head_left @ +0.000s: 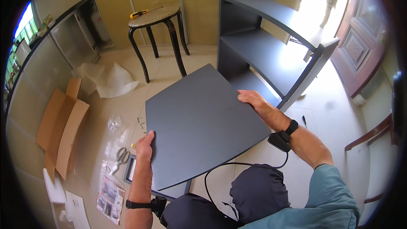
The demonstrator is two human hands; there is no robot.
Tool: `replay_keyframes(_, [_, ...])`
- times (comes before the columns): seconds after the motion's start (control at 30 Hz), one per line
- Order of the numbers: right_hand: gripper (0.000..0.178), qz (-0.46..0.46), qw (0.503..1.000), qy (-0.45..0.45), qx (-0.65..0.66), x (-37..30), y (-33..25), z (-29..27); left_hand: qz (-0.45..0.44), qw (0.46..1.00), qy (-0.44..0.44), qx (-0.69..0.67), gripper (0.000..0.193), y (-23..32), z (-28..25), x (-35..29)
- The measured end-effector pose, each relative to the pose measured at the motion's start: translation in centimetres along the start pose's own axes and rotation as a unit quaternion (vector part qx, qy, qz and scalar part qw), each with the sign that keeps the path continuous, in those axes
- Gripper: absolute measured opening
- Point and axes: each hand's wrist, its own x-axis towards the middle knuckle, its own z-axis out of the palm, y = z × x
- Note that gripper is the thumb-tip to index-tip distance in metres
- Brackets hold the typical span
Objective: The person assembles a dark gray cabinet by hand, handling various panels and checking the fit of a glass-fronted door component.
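A flat dark grey panel (203,123) is held up in front of me, tilted, above my knees. My left hand (145,146) grips its left edge, thumb on the upper face and the other fingers hidden beneath. On the far right edge my right hand (256,101) is closed in the same way, its fingertips out of sight. Just beyond the panel stands a dark grey shelf unit (263,44) with open shelves. Part of a grey framed piece (180,190) shows under the panel.
A stool (159,17) bears a yellow utility knife (139,13). On the floor at left lie an opened cardboard box (63,127), foam wrap (110,80), scissors (120,159), a printed sheet (111,199) and white boards (76,210). A screwdriver-like dark tool (304,121) lies at right, before a wooden door (358,38).
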Motion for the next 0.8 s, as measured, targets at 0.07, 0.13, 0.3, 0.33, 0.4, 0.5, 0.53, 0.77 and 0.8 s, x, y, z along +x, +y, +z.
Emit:
replay_keyframes(0.07, [0.045, -0.014, 1.0, -0.003, 0.022, 0.1, 0.7, -0.8, -0.031, 0.999, 0.008, 0.012, 0.035, 1.5, 1.6, -1.3])
replay_keyframes(0.13, [0.05, -0.034, 0.998, -0.005, 0.044, -0.1, 1.0, -1.6, -0.032, 0.999, 0.02, 0.014, 0.034, 3.0, 3.3, -2.4])
replay_keyframes(0.3, [0.062, -0.09, 0.984, 0.089, 0.129, -1.3, 2.4, -1.8, -0.015, 0.999, 0.02, 0.042, 0.037, 4.6, 4.6, -2.7])
replay_keyframes(0.33, [0.062, -0.09, 0.983, 0.089, 0.13, -1.5, 3.0, -2.2, -0.012, 0.999, 0.022, 0.024, 0.038, 4.8, 5.3, -2.6])
replay_keyframes(0.4, [0.066, -0.077, 0.983, 0.037, 0.162, -2.1, 4.3, -3.5, -0.007, 1.0, 0.025, 0.009, 0.04, 4.9, 6.0, -2.1])
replay_keyframes(0.5, [0.07, -0.047, 0.981, 0.034, 0.186, -2.8, 5.0, -4.3, 0.007, 0.999, 0.051, 0.002, 0.042, 4.2, 6.8, -0.6])
replay_keyframes(0.53, [0.07, -0.046, 0.981, 0.034, 0.187, -3.0, 5.0, -4.5, 0.013, 1.0, 0.009, 0.009, 0.042, 4.7, 7.1, 0.0])
replay_keyframes(0.77, [0.073, -0.078, 0.953, 0.082, 0.28, -3.4, 5.0, -4.4, 0.08, 0.996, -0.047, -0.003, 0.039, 7.1, 10.4, 3.6])
replay_keyframes(0.8, [0.073, -0.083, 0.952, 0.086, 0.282, -3.2, 5.1, -4.5, 0.077, 0.996, -0.048, -0.001, 0.039, 7.3, 10.7, 3.9])
